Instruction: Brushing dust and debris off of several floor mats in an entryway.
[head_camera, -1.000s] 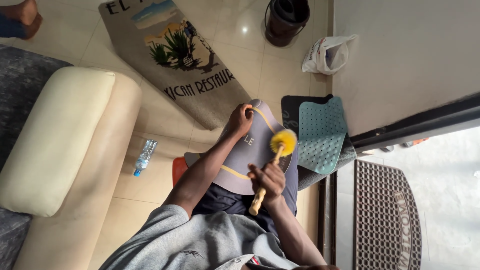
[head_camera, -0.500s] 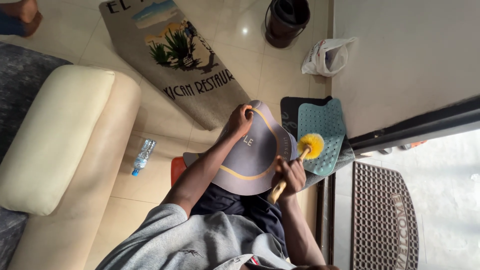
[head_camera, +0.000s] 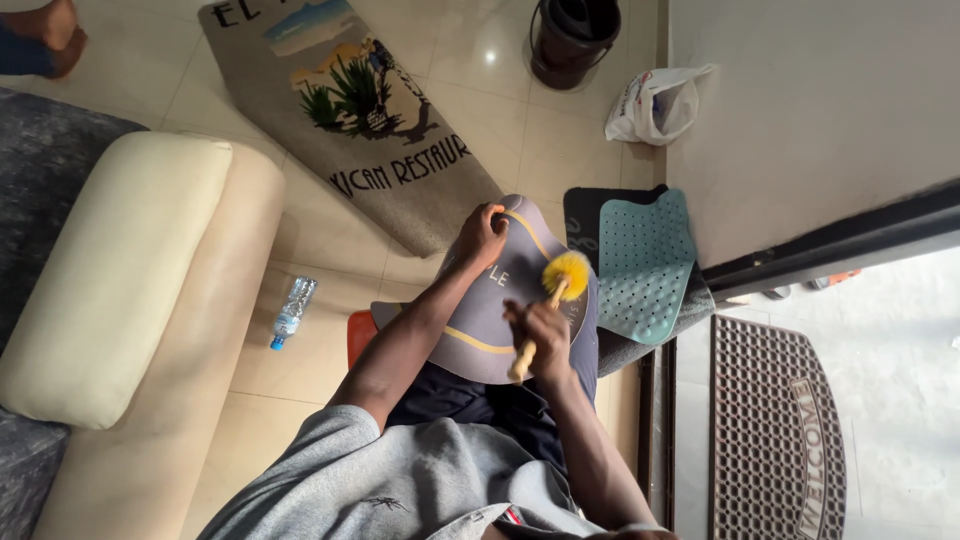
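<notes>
A grey mat with a yellow border line lies across my lap. My left hand grips its far edge. My right hand holds a wooden-handled brush whose round yellow head rests on the mat's right side. The handle pokes out below my fingers.
A teal perforated mat lies on a dark mat to the right. A long printed rug covers the tiled floor ahead, with a dark bucket and a plastic bag beyond. A cream sofa arm and a water bottle are left. A brown doormat lies outside.
The brush head swung out to the mat's right edge, then came back left onto the mat. My left hand kept its hold on the mat's edge.
</notes>
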